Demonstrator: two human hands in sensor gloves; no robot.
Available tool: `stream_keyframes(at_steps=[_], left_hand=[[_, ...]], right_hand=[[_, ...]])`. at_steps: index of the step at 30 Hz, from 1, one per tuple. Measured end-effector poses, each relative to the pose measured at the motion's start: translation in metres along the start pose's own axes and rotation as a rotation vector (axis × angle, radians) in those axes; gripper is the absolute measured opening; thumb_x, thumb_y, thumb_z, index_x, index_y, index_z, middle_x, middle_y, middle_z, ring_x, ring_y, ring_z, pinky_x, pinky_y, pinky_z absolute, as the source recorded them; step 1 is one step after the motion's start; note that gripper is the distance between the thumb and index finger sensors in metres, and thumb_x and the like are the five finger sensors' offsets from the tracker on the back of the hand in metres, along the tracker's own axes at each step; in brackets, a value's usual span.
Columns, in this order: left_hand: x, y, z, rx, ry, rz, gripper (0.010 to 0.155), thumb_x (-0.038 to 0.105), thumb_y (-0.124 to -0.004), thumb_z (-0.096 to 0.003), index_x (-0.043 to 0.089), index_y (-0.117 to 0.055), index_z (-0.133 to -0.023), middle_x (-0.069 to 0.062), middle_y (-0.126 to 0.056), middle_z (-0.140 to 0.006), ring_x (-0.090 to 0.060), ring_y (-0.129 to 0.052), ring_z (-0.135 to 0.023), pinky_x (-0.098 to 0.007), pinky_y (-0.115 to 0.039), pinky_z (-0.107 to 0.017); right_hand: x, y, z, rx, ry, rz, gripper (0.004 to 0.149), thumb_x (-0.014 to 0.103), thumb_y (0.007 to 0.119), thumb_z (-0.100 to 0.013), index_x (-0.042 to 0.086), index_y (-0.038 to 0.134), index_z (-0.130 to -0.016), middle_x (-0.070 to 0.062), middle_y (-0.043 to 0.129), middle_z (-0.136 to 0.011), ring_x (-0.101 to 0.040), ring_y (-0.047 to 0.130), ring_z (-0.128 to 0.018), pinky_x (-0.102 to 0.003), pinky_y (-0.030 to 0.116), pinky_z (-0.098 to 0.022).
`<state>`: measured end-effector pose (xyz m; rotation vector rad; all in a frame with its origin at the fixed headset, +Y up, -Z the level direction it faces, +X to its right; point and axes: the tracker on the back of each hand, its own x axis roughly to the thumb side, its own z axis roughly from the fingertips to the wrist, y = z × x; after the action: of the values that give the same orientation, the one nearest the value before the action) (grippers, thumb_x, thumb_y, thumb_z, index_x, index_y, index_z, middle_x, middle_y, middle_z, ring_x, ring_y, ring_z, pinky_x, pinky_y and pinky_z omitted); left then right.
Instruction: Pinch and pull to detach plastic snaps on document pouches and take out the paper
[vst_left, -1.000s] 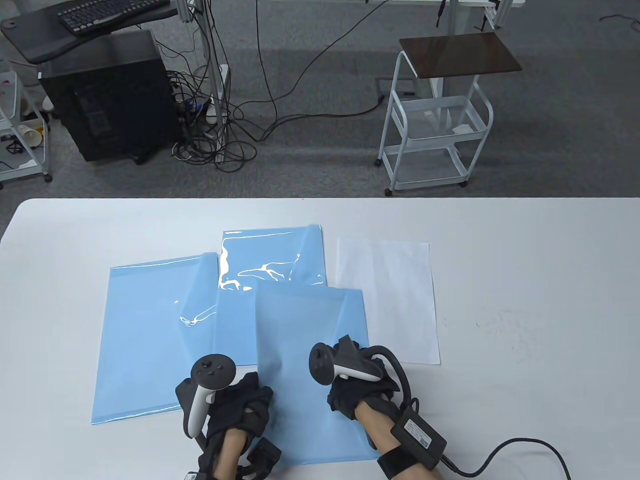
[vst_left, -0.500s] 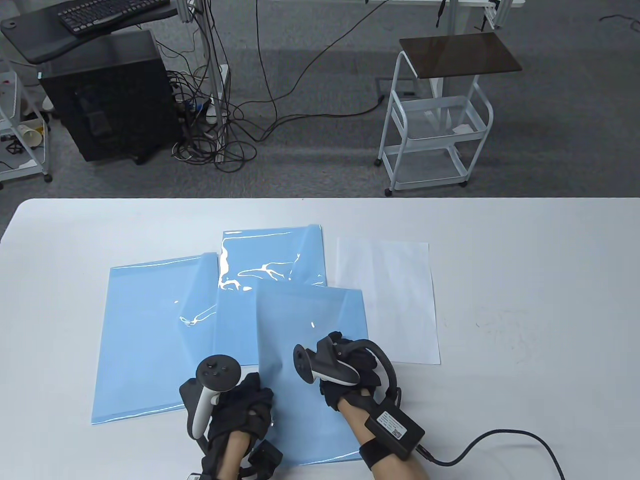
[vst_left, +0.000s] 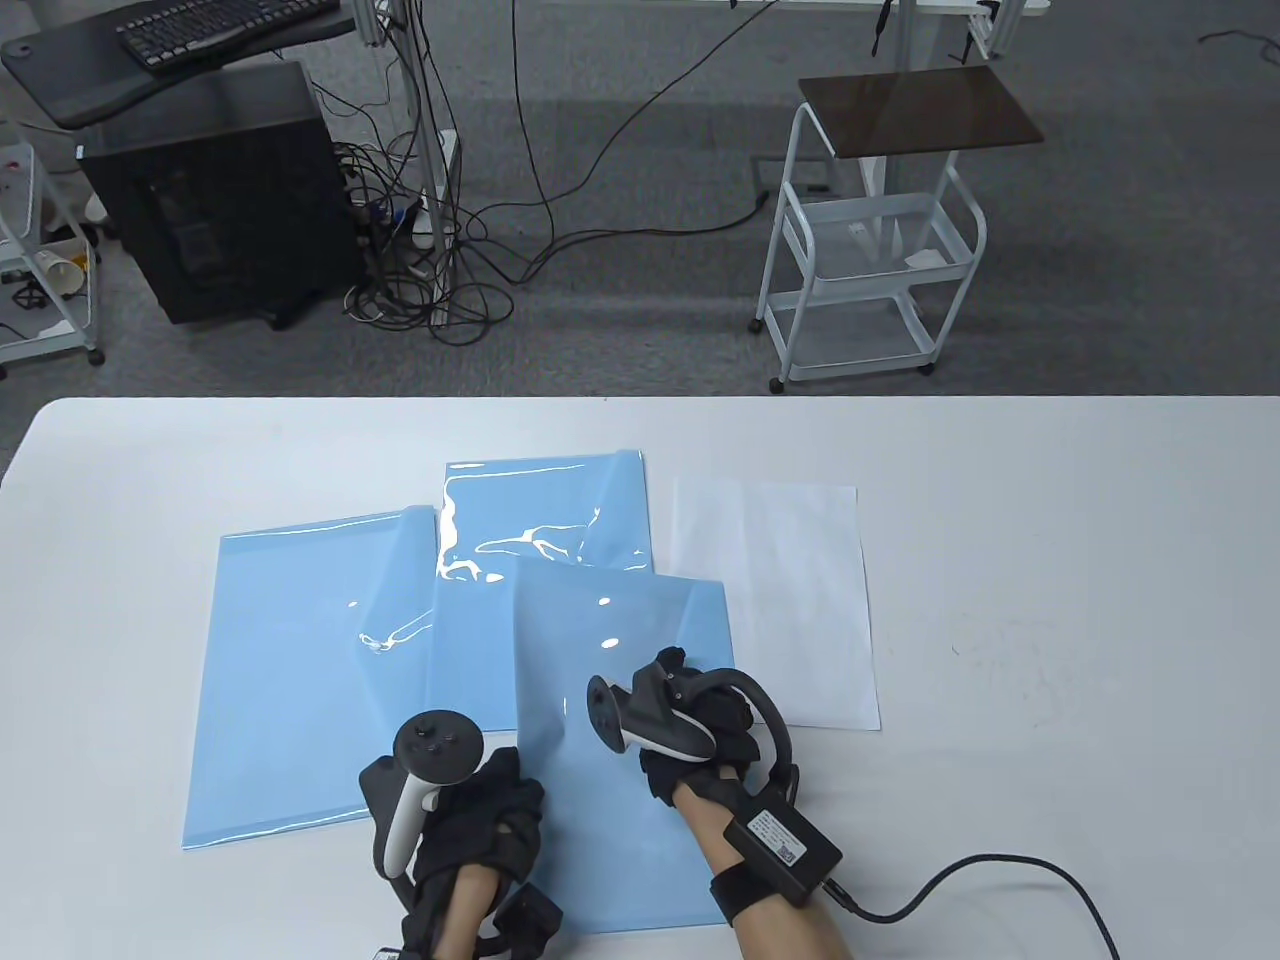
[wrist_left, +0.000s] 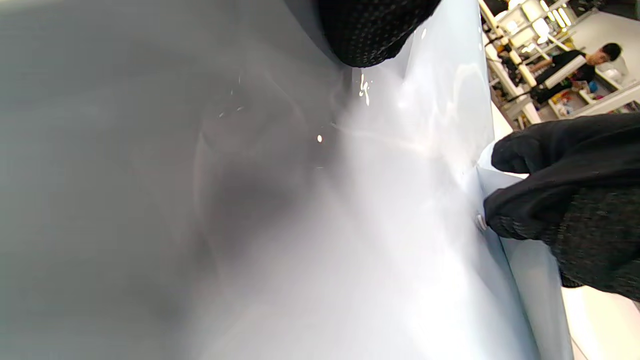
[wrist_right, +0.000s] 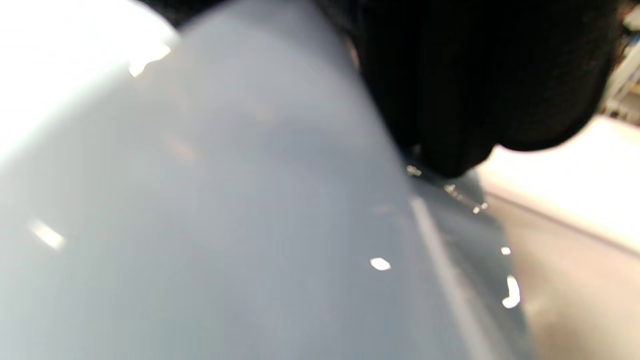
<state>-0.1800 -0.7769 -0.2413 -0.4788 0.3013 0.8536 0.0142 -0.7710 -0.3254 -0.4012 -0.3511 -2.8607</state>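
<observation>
Three blue document pouches overlap on the white table (vst_left: 1050, 560). The front pouch (vst_left: 620, 640) lies nearest me. My left hand (vst_left: 490, 815) sits on its left edge with curled fingers, and one fingertip (wrist_left: 370, 35) presses the plastic. My right hand (vst_left: 700, 715) is at the pouch's right edge. Its fingers (wrist_left: 545, 200) pinch the flap beside a small snap (wrist_left: 480, 221). The right wrist view is blurred: dark glove (wrist_right: 475, 75) over the pouch (wrist_right: 225, 225). A white paper sheet (vst_left: 790, 590) lies flat to the right, partly under the front pouch.
The left pouch (vst_left: 290, 680) and the back pouch (vst_left: 540, 510) lie under the front one. A cable (vst_left: 1010, 880) trails from my right wrist across the table's near right. Beyond the far edge stand a white cart (vst_left: 870, 270) and a black computer tower (vst_left: 220, 190).
My right hand has moved left and slightly away from me along the front pouch's right edge, rolling inward. The pouch surface has shifted a little. My left hand has barely moved.
</observation>
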Motion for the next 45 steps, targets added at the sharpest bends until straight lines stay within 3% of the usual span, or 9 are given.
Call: stream_keyframes(at_steps=[4, 8, 12, 16, 21, 24, 29, 36, 45], left_hand=[[0.000, 0.000, 0.000, 0.001, 0.000, 0.003, 0.049, 0.024, -0.073, -0.0557, 0.010, -0.064, -0.101, -0.007, -0.093, -0.088, -0.022, -0.108, -0.061, -0.036, -0.094, -0.043], [0.000, 0.000, 0.000, -0.002, 0.001, 0.011, 0.049, 0.024, -0.073, -0.0558, 0.010, -0.063, -0.101, -0.007, -0.093, -0.088, -0.022, -0.108, -0.061, -0.037, -0.094, -0.043], [-0.001, 0.001, 0.000, -0.007, 0.001, 0.019, 0.048, 0.025, -0.073, -0.0559, 0.010, -0.063, -0.101, -0.007, -0.093, -0.088, -0.022, -0.108, -0.061, -0.037, -0.094, -0.043], [-0.001, 0.001, 0.000, -0.006, 0.002, 0.020, 0.048, 0.025, -0.073, -0.0559, 0.010, -0.063, -0.101, -0.007, -0.093, -0.088, -0.022, -0.108, -0.061, -0.037, -0.094, -0.043], [-0.001, 0.001, 0.000, -0.006, 0.003, 0.025, 0.048, 0.025, -0.073, -0.0560, 0.010, -0.063, -0.101, -0.007, -0.093, -0.087, -0.022, -0.108, -0.061, -0.037, -0.093, -0.043], [-0.001, 0.002, 0.000, -0.006, 0.004, 0.028, 0.048, 0.025, -0.073, -0.0561, 0.010, -0.063, -0.101, -0.007, -0.093, -0.088, -0.023, -0.108, -0.061, -0.037, -0.093, -0.043], [-0.001, 0.002, 0.000, -0.006, 0.006, 0.029, 0.048, 0.025, -0.072, -0.0561, 0.010, -0.063, -0.101, -0.007, -0.093, -0.087, -0.023, -0.108, -0.061, -0.036, -0.093, -0.043], [-0.001, 0.001, 0.000, 0.002, 0.003, 0.027, 0.048, 0.025, -0.072, -0.0562, 0.010, -0.063, -0.101, -0.007, -0.093, -0.088, -0.023, -0.108, -0.061, -0.036, -0.093, -0.044], [-0.008, 0.001, 0.001, -0.045, -0.018, 0.162, 0.047, 0.022, -0.070, -0.0561, 0.011, -0.063, -0.101, -0.009, -0.091, -0.089, -0.027, -0.106, -0.064, -0.041, -0.091, -0.045]], right_hand=[[-0.015, -0.010, 0.010, -0.038, -0.001, -0.117, 0.074, 0.021, 0.086, -0.053, -0.003, 0.045, -0.111, -0.031, 0.074, -0.104, -0.051, 0.095, -0.073, -0.065, 0.086, -0.044], [-0.023, -0.020, 0.028, -0.137, -0.003, 0.046, 0.083, 0.024, 0.089, -0.051, 0.004, 0.038, -0.113, -0.030, 0.044, -0.119, -0.062, 0.058, -0.099, -0.077, 0.062, -0.060], [-0.023, -0.019, 0.042, -0.166, -0.110, 0.221, 0.086, 0.023, 0.093, -0.047, 0.014, 0.040, -0.113, -0.019, 0.037, -0.124, -0.054, 0.034, -0.107, -0.072, 0.041, -0.072], [-0.014, -0.010, 0.059, -0.189, -0.271, 0.428, 0.082, 0.017, 0.098, -0.041, 0.019, 0.052, -0.109, -0.015, 0.051, -0.121, -0.043, 0.043, -0.109, -0.062, 0.045, -0.075], [-0.002, 0.002, 0.079, -0.197, -0.381, 0.491, 0.056, 0.008, 0.094, -0.040, 0.028, 0.080, -0.091, -0.002, 0.086, -0.104, -0.030, 0.080, -0.100, -0.051, 0.072, -0.071], [-0.012, -0.002, 0.081, -0.153, -0.352, 0.335, 0.049, 0.010, 0.092, -0.043, 0.025, 0.084, -0.089, -0.005, 0.090, -0.100, -0.034, 0.089, -0.092, -0.049, 0.081, -0.066], [-0.043, -0.013, 0.083, -0.067, -0.203, -0.163, 0.051, 0.017, 0.086, -0.049, 0.012, 0.076, -0.099, -0.024, 0.082, -0.103, -0.049, 0.087, -0.086, -0.054, 0.085, -0.058], [-0.073, -0.003, 0.084, -0.052, -0.043, -0.508, 0.052, 0.014, 0.080, -0.052, 0.002, 0.069, -0.102, -0.034, 0.078, -0.102, -0.052, 0.093, -0.077, -0.056, 0.089, -0.050], [-0.098, 0.028, 0.074, -0.054, 0.047, -0.581, 0.053, 0.013, 0.084, -0.051, 0.005, 0.071, -0.101, -0.025, 0.087, -0.093, -0.038, 0.099, -0.061, -0.047, 0.093, -0.037]])
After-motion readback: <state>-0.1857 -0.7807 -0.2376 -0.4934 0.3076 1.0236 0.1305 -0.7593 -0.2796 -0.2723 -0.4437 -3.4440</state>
